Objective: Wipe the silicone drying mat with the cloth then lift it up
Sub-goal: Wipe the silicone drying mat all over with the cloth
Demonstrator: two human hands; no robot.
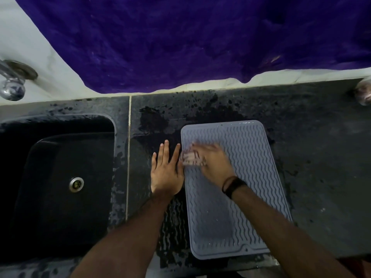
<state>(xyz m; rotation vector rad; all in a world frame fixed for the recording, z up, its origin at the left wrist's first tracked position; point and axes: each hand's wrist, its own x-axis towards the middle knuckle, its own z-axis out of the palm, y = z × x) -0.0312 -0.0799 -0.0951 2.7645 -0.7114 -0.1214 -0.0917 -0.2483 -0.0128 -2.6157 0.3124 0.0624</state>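
A grey rectangular silicone drying mat (239, 197) with wavy ridges lies flat on the wet dark stone counter (321, 157), right of the black sink (60, 187). The right hand (212, 163), blurred, presses a pale cloth (190, 158) onto the mat's far left part; how far its fingers curl I cannot tell. The left hand (166, 169) lies open, palm down, on the counter just beside the mat's left edge. A purple towel (200, 37) hangs on the far wall.
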